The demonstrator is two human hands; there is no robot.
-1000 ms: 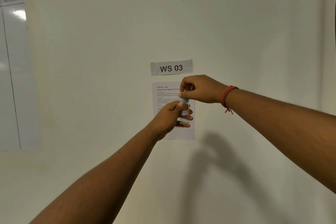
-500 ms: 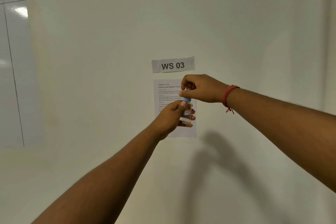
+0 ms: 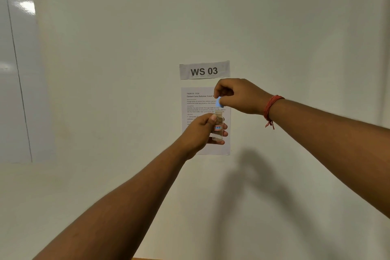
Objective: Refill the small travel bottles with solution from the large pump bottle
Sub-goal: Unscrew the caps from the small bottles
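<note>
A small clear travel bottle with a small coloured label is held upright in front of the wall, and my left hand grips its body. Its neck is uncovered. Just above it, my right hand pinches the light blue cap, which is tilted and apart from the bottle. A little clear liquid sits at the bottle's bottom. The large pump bottle is out of view.
A white wall fills the view. A "WS 03" label and a printed instruction sheet hang behind my hands. A whiteboard hangs at the far left. A red thread band circles my right wrist.
The blue cap sat on the bottle before; now my right hand has lifted it off and tilted it above the neck. My left hand keeps the bottle in the same place.
</note>
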